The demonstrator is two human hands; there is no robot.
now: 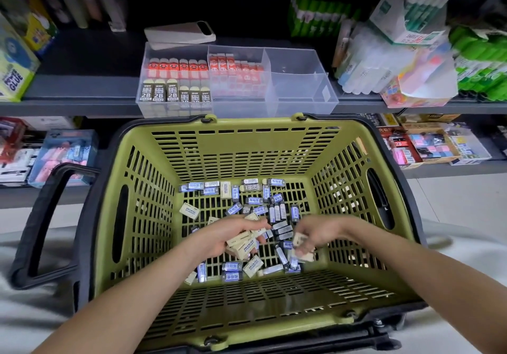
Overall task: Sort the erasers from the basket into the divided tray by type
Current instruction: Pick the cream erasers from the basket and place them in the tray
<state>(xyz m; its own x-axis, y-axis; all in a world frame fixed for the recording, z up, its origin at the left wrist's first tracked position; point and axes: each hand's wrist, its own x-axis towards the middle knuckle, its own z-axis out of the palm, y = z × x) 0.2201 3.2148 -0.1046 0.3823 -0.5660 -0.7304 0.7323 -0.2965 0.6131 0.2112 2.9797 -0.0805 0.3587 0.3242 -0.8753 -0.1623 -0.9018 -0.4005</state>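
Inside the basket (247, 159), near its middle: both hands are low over the floor. The left hand (223, 234) is toward the left wall and the right hand (315, 229) toward the right wall, close together but apart.
Arms: both forearms come in over the near rim and converge toward the centre.
Left hand: the palm is turned inward and the fingers are curled round a bundle of cream erasers (242, 244), whose long axes lie roughly across the forearm.
Right hand: the fingers are bent down, the tips pinching what looks like a single cream eraser (299, 239); blur there makes the count unsure.
Loose stock: blue-sleeved erasers (274, 198) are scattered from between the hands to the far wall, pointing every way. One stray cream eraser (189, 211) sits alone toward the left wall.
Divided tray (301, 79): it sits on the shelf just beyond the basket's far rim, higher than the floor. Its left compartment holds red erasers (175, 67) and 2B erasers (157, 91). The compartments on the right side show nothing inside.
Coming move: as I judge it, the cream pieces must go up and away over the far rim. The bare compartments lie on the right hand's side, so the left arm would have to reach across.
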